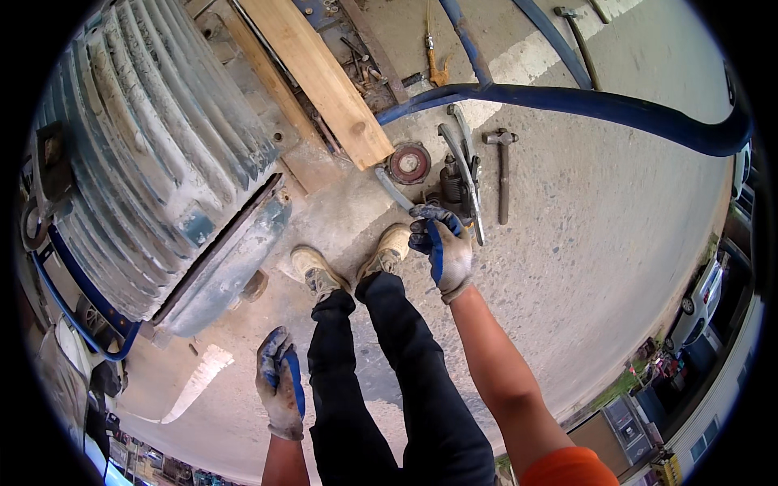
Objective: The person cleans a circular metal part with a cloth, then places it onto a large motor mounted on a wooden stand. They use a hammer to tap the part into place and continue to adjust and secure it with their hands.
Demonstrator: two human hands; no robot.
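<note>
Far left, a big finned electric motor (154,154) lies on its side on the concrete ground (600,243), grey ribbed housing with flaking blue-green paint, its end cover facing the person's feet – too heavy to shift, so the work comes to it. A blue hose (77,312) loops beneath its lower edge. The left hand (281,394), in a dirty grey-and-blue work glove, hangs free beside the left leg, fingers loosely curled, holding nothing and touching nothing. Dark trousers and two dusty tan work shoes (318,273) stand just in front of the motor's end cover. A pale wooden plank (320,77) slants down from the top, its end resting near a round reddish bearing-like disc (409,163) set flat on the ground. The right hand (442,247), same kind of glove, reaches forward and low, fingers bent toward the lower ends of the steel puller arms (463,166) – whether it actually grips them I cannot tell, since the glove hides the contact. The puller lies just beside the disc, tools kept in one cluster within arm's reach. Right of it a steel hammer (502,174) lies flat, head away from the person. A thick blue pipe (616,109) arcs across above the tools.
</note>
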